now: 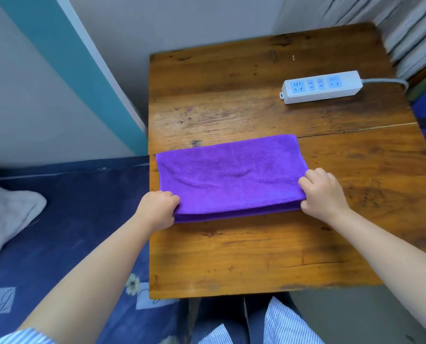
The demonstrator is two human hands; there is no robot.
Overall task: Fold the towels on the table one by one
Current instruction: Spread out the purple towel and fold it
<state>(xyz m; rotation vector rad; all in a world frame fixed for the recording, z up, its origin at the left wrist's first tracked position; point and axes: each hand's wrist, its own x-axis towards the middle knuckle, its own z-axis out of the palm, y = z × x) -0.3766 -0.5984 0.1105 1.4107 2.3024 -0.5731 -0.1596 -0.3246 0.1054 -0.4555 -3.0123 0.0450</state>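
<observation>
While a purple towel (232,177) lies folded on the wooden counter (256,256), my left hand (158,211) pinches its near left corner and my right hand (322,192) grips its near right corner, with a white power strip (322,86) farther back.

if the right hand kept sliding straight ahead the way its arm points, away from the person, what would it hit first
Probably the purple towel it already grips, pushing that across the wooden table. The right hand points up and slightly left, so the white power strip likely lies just right of its line; depth is unclear.
</observation>
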